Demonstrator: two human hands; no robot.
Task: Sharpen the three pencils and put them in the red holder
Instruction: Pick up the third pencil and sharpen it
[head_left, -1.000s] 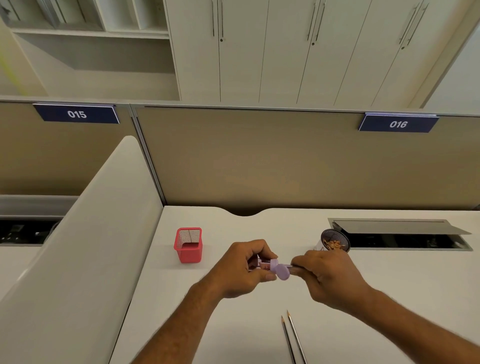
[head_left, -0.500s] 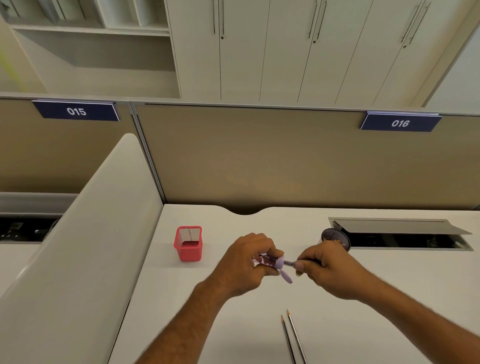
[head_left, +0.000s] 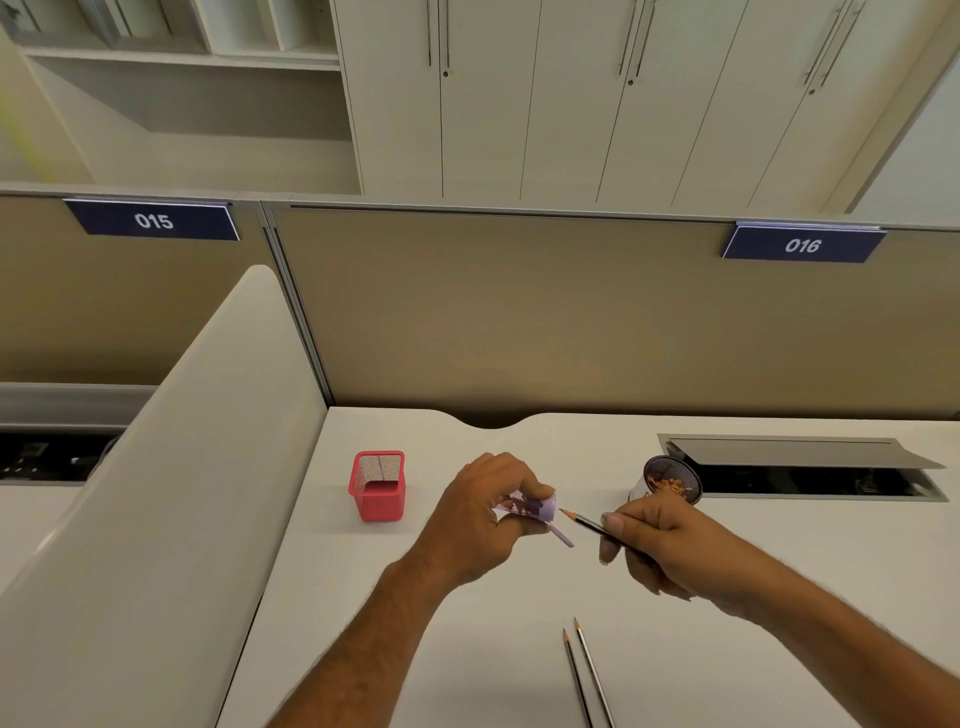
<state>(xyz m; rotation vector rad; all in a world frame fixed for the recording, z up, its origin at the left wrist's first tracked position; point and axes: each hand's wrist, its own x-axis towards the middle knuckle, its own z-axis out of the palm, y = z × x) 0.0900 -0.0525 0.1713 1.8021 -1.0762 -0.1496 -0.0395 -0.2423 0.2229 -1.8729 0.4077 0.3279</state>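
Note:
My left hand (head_left: 480, 525) grips a lilac sharpener (head_left: 540, 510) with its lid hanging open below. My right hand (head_left: 660, 545) holds a dark pencil (head_left: 589, 525) whose pointed tip sits just clear of the sharpener's mouth, aimed left. Two more pencils (head_left: 584, 675) lie side by side on the white desk (head_left: 467, 649) near its front, tips pointing away from me. The red mesh holder (head_left: 377, 486) stands upright to the left of my left hand, and no pencil shows in it.
A dark round cup (head_left: 671, 478) with orange shavings lies tilted behind my right hand. An open cable hatch (head_left: 800, 467) is at the back right. A white divider (head_left: 156, 493) runs along the desk's left side, a tan partition behind.
My right hand has drawn the pencil out of the sharpener to the right, so its sharpened tip now shows. My left hand kept the sharpener in place.

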